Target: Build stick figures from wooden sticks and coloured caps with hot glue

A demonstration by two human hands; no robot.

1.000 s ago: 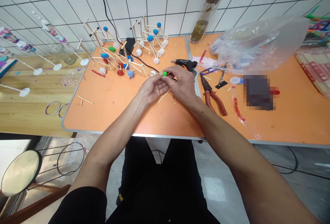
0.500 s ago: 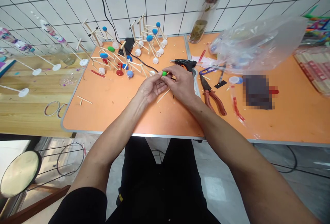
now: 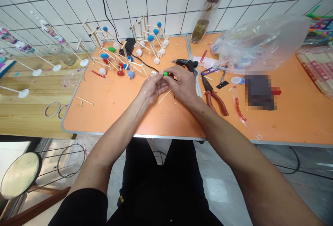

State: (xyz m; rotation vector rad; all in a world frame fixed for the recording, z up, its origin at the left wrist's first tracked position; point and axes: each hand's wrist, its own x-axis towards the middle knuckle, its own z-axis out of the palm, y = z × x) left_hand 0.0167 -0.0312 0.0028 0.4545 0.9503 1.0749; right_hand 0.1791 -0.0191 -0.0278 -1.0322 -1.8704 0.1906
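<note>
A small green piece of clay (image 3: 165, 74) is pinched between the fingers of both hands above the orange table (image 3: 104, 115). My left hand (image 3: 154, 88) supports it from the left with thumb and forefinger, its other fingers curled below. My right hand (image 3: 182, 82) grips it from the right. Beneath the hands lies a thin wooden stick (image 3: 164, 96). Just beyond my right hand is a black glue gun (image 3: 186, 64), its nozzle pointing left. Little stick models (image 3: 130, 64) with blue, red, white and green blobs stand to the left and behind.
Pliers (image 3: 214, 95) with red handles lie right of my right hand, near purple scissors (image 3: 209, 70). A glass bottle (image 3: 201, 23) stands by the tiled wall, beside a clear plastic bag (image 3: 262, 43). A black cable (image 3: 105, 9) runs down across the table.
Almost nothing differs. Both hands keep their place around the green clay, and the view has shifted very slightly.
</note>
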